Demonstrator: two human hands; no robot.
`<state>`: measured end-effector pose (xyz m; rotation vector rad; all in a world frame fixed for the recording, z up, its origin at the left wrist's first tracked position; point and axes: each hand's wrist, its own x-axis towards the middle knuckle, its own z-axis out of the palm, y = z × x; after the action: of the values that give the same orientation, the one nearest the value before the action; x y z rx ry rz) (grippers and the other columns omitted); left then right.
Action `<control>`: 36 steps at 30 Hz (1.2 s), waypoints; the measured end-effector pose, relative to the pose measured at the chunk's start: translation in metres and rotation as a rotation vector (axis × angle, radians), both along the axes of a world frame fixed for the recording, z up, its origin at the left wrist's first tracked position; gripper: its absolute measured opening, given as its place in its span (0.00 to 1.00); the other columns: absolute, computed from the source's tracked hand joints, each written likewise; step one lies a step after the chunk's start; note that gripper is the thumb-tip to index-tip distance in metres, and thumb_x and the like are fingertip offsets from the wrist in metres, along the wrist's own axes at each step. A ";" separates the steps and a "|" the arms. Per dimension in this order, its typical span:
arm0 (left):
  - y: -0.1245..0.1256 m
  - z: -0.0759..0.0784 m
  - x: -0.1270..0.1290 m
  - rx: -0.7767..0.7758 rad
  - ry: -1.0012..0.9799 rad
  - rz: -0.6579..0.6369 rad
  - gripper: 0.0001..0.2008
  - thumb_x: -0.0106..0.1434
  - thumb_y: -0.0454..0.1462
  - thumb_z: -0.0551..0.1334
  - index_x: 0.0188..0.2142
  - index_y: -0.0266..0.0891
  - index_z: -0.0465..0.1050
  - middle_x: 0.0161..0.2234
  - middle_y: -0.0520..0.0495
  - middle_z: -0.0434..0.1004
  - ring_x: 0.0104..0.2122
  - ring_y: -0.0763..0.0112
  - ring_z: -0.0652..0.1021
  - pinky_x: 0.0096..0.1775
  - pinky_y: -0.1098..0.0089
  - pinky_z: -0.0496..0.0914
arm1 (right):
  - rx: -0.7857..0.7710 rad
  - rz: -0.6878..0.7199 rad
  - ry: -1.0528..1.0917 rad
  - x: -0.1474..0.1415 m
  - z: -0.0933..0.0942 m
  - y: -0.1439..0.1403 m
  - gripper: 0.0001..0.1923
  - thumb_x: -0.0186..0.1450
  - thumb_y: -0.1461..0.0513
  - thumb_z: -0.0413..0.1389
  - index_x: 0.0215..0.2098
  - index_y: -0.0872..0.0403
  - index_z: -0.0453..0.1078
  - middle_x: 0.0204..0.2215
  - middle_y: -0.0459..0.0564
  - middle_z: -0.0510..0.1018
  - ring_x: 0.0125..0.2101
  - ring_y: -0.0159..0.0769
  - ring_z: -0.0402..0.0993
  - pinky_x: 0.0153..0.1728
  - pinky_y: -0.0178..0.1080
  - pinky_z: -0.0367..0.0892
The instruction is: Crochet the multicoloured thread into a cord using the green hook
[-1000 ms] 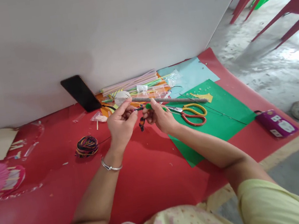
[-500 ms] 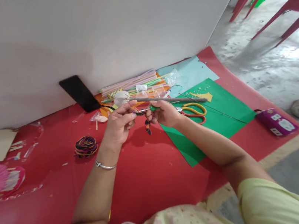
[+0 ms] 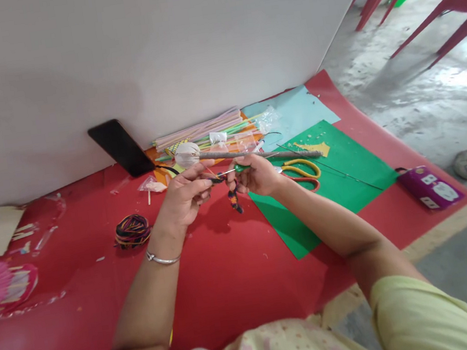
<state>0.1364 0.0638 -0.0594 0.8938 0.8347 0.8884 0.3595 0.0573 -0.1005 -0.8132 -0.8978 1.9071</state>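
Between my hands is a small strip of dark multicoloured crochet (image 3: 233, 198), its end hanging down below my right fingers. My left hand (image 3: 188, 194) is closed, pinching the other end of the strip, with a strand of yarn running over its fingers. My right hand (image 3: 255, 176) is closed round the green grip of a crochet hook (image 3: 239, 168), whose metal shaft points left at the work. On the red table covering, left of my left wrist, lies a coil of dark multicoloured yarn (image 3: 132, 231).
Behind my hands lie a grey stick with a pale bulb-shaped end (image 3: 187, 154), straws (image 3: 200, 128) and scissors (image 3: 303, 169) on green card (image 3: 294, 230). A phone (image 3: 121, 149) leans on the wall. A purple box (image 3: 431, 187) sits at the right edge; pink craft pieces (image 3: 2, 285) lie left.
The hanging crochet end has swung slightly right and shows more of its length. The hook's metal shaft has tilted slightly. Both hands stay almost in place, and the view has shifted a little.
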 end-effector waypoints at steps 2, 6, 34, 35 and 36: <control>0.000 -0.001 -0.001 0.005 0.003 -0.025 0.21 0.45 0.32 0.78 0.43 0.39 0.92 0.29 0.51 0.83 0.19 0.83 0.67 0.21 0.76 0.55 | -0.004 0.008 -0.004 0.000 0.000 0.000 0.21 0.74 0.51 0.55 0.29 0.55 0.77 0.23 0.54 0.83 0.18 0.32 0.73 0.17 0.31 0.67; -0.001 -0.003 -0.002 0.013 -0.009 -0.090 0.22 0.47 0.31 0.78 0.44 0.40 0.93 0.30 0.50 0.83 0.19 0.83 0.67 0.21 0.76 0.57 | -0.026 0.058 -0.027 0.001 -0.001 0.000 0.20 0.72 0.51 0.58 0.27 0.55 0.76 0.23 0.54 0.83 0.19 0.33 0.75 0.16 0.30 0.63; 0.002 -0.002 -0.008 -0.051 0.014 -0.186 0.21 0.45 0.33 0.78 0.41 0.40 0.93 0.30 0.48 0.83 0.20 0.80 0.71 0.20 0.76 0.56 | 0.199 0.195 -0.180 0.017 0.008 0.001 0.20 0.63 0.48 0.60 0.27 0.56 0.79 0.33 0.61 0.92 0.15 0.30 0.67 0.16 0.34 0.59; 0.002 -0.002 -0.008 -0.053 0.014 -0.184 0.21 0.45 0.33 0.78 0.42 0.40 0.94 0.30 0.48 0.83 0.20 0.80 0.71 0.20 0.76 0.56 | 0.200 0.182 -0.187 0.017 0.010 0.000 0.20 0.64 0.48 0.60 0.28 0.56 0.79 0.34 0.61 0.92 0.16 0.30 0.68 0.17 0.34 0.60; 0.002 -0.002 -0.009 -0.053 0.013 -0.182 0.21 0.45 0.33 0.79 0.42 0.40 0.94 0.30 0.48 0.82 0.20 0.79 0.72 0.20 0.77 0.57 | 0.201 0.167 -0.192 0.017 0.011 -0.001 0.20 0.65 0.49 0.60 0.28 0.56 0.79 0.35 0.62 0.92 0.16 0.29 0.68 0.17 0.34 0.60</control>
<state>0.1277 0.0662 -0.0613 0.9141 0.7711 0.7001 0.3763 0.0561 -0.0897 -0.8303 -1.2882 1.8647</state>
